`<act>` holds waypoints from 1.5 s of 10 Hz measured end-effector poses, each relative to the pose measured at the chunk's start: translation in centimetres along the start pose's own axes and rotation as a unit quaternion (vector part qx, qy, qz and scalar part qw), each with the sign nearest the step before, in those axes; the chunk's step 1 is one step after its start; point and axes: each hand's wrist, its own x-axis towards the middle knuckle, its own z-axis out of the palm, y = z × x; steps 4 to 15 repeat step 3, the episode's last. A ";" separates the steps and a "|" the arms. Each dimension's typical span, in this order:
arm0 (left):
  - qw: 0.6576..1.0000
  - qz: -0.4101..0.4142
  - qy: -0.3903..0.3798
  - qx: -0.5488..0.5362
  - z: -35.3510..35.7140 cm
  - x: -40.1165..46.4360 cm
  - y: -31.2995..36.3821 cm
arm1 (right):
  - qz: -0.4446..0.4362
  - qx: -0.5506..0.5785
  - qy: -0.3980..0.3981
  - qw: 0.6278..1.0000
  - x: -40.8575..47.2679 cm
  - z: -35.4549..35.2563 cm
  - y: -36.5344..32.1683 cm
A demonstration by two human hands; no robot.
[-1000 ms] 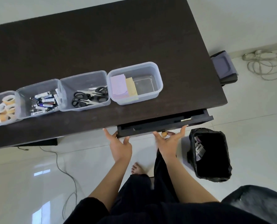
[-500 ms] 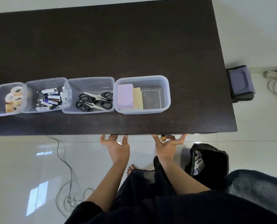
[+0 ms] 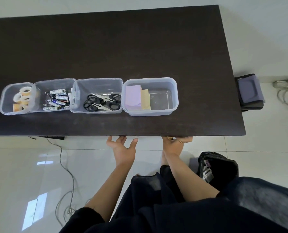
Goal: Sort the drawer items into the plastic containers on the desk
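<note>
Four clear plastic containers stand in a row on the dark surface (image 3: 140, 47), all beyond and mostly to the left of the two grips. Left to right: tape rolls (image 3: 23, 96) in the first; batteries (image 3: 56, 100) in the second; black-handled scissors (image 3: 102, 102) in the third; a lilac sticky-note pad (image 3: 133, 98) and a yellow sticky-note pad (image 3: 145, 100) in the fourth, directly beyond the gap between the grips, its right half bare. The sorting appears essentially complete; no drawer front shows past the surface's near edge, so the drawer is judged closed, its contents hidden. Left grip (image 3: 123, 149): open, fingers spread and slightly curved, fingertips at the near edge, holding nothing. Right grip (image 3: 175, 144): fingers reach under the near edge and are hidden; whether they grasp anything cannot be told. A black-lined bin (image 3: 224, 167) sits just right of the right grip.
</note>
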 end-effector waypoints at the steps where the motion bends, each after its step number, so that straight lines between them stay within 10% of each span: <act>1: 1.000 0.012 -0.029 0.004 -0.9 -0.5 -0.4 | 0.007 0.007 -0.018 1.000 -0.8 -0.5 -0.6; 15: 0.992 0.028 -0.097 0.070 -2.4 -1.8 -2.1 | 0.021 0.083 -0.023 0.996 -2.5 -1.6 -2.6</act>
